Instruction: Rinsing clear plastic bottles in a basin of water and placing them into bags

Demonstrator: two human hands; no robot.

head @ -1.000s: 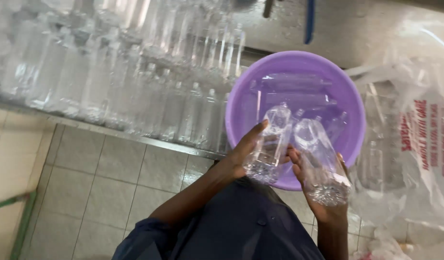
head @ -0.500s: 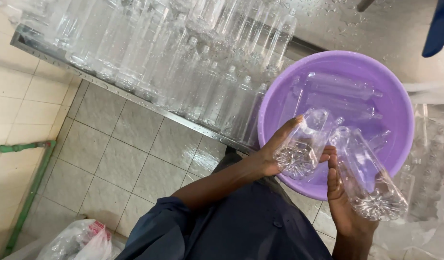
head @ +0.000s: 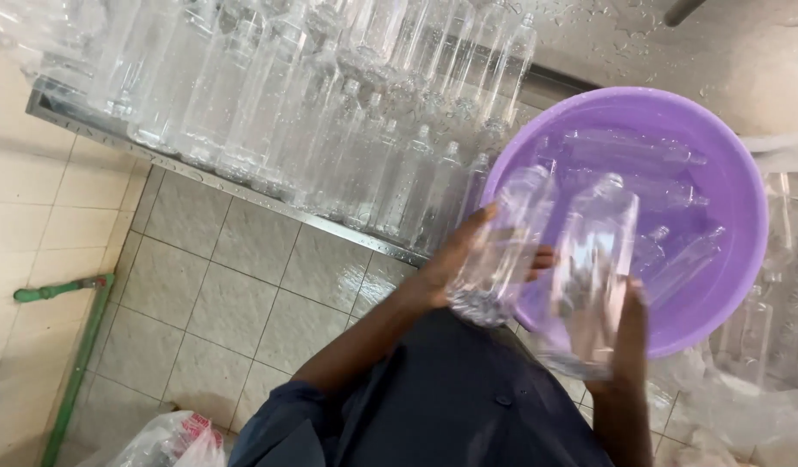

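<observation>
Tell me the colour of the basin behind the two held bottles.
Purple basin, plain, no pattern; the head view shows it.

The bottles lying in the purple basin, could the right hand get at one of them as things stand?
Probably not right away: the right hand is wrapped around a clear bottle above the purple basin. The bottles in the water lie uncovered just beyond it, so only that full grip hinders it.

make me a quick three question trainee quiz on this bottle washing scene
1. True or false: each hand holds a clear plastic bottle.
2. What lies in the round purple plastic basin? A) plates B) clear bottles C) cloths
3. Where do the other clear bottles stand?

Key
1. True: left hand grips one clear plastic bottle, right hand the other bottle.
2. B, submerged bottles.
3. In upright rows on the metal shelf left of the basin.
</observation>
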